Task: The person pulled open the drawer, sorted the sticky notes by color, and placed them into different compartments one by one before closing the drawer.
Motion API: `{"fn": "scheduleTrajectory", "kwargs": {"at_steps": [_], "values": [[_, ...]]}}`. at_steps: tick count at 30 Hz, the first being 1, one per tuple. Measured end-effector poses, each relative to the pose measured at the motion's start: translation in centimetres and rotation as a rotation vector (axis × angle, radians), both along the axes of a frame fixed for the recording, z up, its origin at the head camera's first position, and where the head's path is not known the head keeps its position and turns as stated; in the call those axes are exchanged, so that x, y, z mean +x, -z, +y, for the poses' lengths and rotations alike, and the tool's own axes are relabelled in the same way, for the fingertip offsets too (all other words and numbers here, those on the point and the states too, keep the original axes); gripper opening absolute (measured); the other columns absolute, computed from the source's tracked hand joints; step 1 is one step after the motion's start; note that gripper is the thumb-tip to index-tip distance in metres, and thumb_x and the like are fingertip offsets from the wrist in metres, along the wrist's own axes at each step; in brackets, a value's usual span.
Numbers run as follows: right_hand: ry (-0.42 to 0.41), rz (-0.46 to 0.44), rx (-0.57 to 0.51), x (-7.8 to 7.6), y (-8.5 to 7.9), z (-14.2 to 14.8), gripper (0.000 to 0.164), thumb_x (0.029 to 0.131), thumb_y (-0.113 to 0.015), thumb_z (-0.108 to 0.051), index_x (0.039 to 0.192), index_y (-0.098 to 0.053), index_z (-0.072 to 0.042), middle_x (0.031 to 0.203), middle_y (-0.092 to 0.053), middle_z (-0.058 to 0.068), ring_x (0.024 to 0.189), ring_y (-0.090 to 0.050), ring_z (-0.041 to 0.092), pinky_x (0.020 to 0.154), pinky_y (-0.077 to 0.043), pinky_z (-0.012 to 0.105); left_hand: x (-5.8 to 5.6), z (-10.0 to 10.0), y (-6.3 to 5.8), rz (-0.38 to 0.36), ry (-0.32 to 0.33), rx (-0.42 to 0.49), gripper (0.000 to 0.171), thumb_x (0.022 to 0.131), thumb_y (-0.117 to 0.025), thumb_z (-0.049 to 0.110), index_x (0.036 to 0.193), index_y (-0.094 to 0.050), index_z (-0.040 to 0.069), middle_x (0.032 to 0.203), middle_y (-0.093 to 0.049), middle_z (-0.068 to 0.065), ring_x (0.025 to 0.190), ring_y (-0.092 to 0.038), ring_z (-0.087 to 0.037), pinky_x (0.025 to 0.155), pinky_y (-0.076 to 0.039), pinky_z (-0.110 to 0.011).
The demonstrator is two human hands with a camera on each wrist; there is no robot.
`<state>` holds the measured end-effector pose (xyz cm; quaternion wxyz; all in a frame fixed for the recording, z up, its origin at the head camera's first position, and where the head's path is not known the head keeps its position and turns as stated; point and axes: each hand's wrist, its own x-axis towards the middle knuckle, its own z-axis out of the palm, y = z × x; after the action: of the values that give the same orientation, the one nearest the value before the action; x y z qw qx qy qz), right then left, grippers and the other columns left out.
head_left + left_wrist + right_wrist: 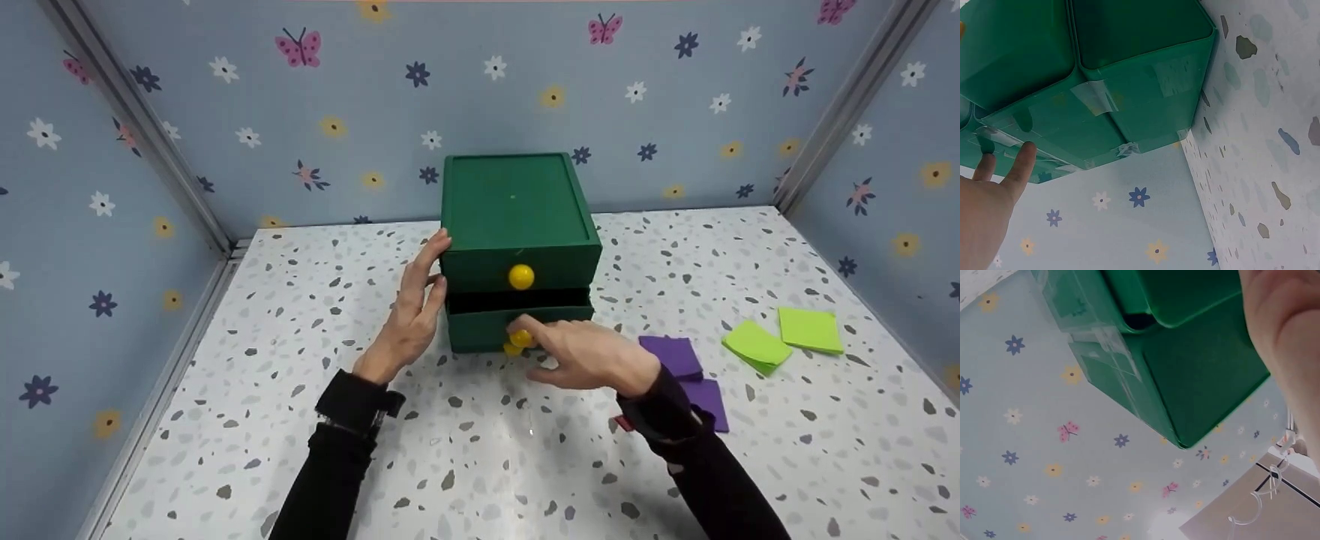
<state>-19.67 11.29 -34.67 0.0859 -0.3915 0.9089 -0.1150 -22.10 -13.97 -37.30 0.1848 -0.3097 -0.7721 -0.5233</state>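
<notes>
One speckled counter [225, 435] carries one green drawer unit [517, 202] at its middle rear. Two drawers fit the unit: the upper drawer [480, 271] sits flush; the lower drawer [480, 331] stands partly out. Two hands: left hand [409, 315], grip apart, fingers nearly straight against the unit's left side; right hand [596, 354], at the lower drawer's front. Two purple pads [670, 355] lie nearby; two lime pads [810, 330] lie farther right. Two yellow knobs [521, 277], one per drawer: the right hand's grip appears clamped on the lower knob [523, 340] by a bent finger, contact partly hidden.
</notes>
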Motion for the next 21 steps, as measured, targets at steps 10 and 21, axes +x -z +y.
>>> {"fn": "scheduleTrajectory", "kwargs": {"at_steps": [10,21], "values": [[0.035,-0.102,0.061,2.3,-1.2,-0.7,0.035,0.090,-0.063,-0.028,0.120,-0.048,-0.020,0.107,-0.071,0.005,0.078,-0.069,0.018,0.069,-0.053,0.028,0.0,0.1,-0.1,-0.032,-0.017,0.000,0.045,0.101,-0.033,0.002,0.146,-0.027,0.002,0.158,-0.019,-0.012,0.145,-0.017,-0.022,0.109,-0.030,-0.048],[0.060,-0.131,0.153,4.5,-1.9,-1.1,0.033,0.090,-0.064,-0.033,0.115,-0.047,-0.020,0.097,-0.070,0.003,0.077,-0.065,0.018,0.066,-0.049,0.028,-2.3,-0.5,2.7,0.014,-0.013,-0.003,0.049,0.103,-0.033,0.008,0.149,-0.026,0.020,0.159,-0.016,0.004,0.146,-0.015,-0.014,0.107,-0.030,-0.050]]}}
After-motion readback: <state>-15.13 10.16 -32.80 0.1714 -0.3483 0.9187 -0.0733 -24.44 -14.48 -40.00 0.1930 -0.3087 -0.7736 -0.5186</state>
